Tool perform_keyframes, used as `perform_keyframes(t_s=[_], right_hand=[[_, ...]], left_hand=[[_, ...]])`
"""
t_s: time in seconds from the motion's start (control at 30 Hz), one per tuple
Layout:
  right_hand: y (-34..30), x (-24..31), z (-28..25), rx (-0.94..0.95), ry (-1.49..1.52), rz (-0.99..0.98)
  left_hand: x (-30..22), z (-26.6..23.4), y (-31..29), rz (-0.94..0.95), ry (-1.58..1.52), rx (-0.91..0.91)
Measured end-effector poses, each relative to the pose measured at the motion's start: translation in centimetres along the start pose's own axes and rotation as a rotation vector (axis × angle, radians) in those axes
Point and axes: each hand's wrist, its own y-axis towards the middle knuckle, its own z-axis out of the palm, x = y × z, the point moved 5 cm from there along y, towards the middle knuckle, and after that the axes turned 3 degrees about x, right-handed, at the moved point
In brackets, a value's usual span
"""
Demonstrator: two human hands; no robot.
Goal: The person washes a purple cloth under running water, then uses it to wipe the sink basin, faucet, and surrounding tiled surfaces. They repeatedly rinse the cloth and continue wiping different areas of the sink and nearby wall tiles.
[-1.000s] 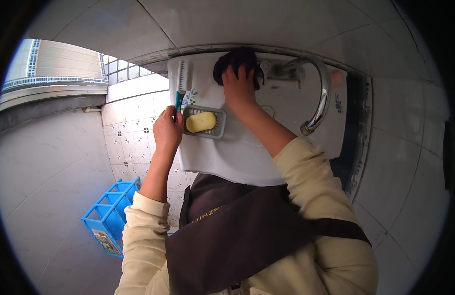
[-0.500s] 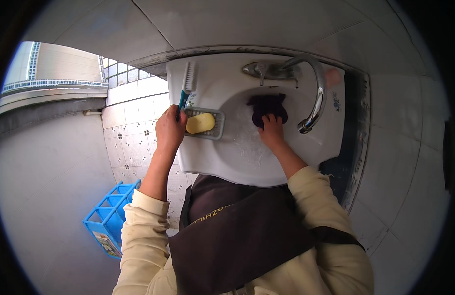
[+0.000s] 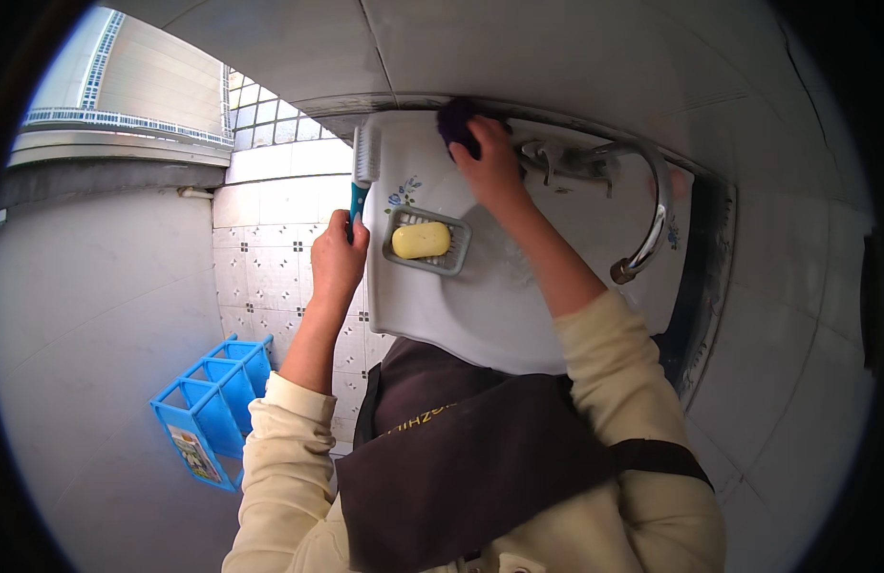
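Observation:
My left hand (image 3: 339, 256) is closed round the teal handle of a scrub brush (image 3: 366, 162), held upright just off the left edge of the white washbasin (image 3: 413, 310). Its white bristles face right. At the basin's back rim, left of the tap, my right hand (image 3: 492, 164) grips a dark purple cloth (image 3: 458, 127); the fingers are partly sunk in its folds. On the basin's left ledge a yellow bar of soap (image 3: 421, 241) lies in a grey ridged soap dish (image 3: 456, 265), between my two arms.
A chrome tap (image 3: 660, 201) with a curved spout arches over the basin's right side. Tiled wall (image 3: 547, 57) rises behind the basin. A blue plastic rack (image 3: 213, 406) stands on the floor at left, near patterned floor tiles (image 3: 270, 258).
My right hand has lifted the purple cloth out of the bowl and carried it back and left to the rear rim. The left hand still holds the brush, and the whole view has shifted slightly.

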Motion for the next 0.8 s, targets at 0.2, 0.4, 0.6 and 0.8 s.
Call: perform_keyframes(t_s=[0.2, 0.4, 0.6, 0.8], right_hand=[[2.2, 4.4, 7.2, 0.328, -0.257, -0.105], [0.0, 4.1, 6.7, 0.512, -0.228, -0.171], [-4.0, 0.1, 0.0, 0.371, -0.381, -0.019], [-9.3, -1.3, -4.1, 0.482, -0.318, 0.098]], left_hand=[[1.6, -0.9, -0.2, 0.002, 0.028, -0.065], [1.4, -2.0, 0.2, -0.036, 0.082, -0.060], [-3.1, -1.1, 2.4, 0.204, 0.214, -0.011], [-9.5, 2.5, 5.2, 0.650, 0.235, -0.022]])
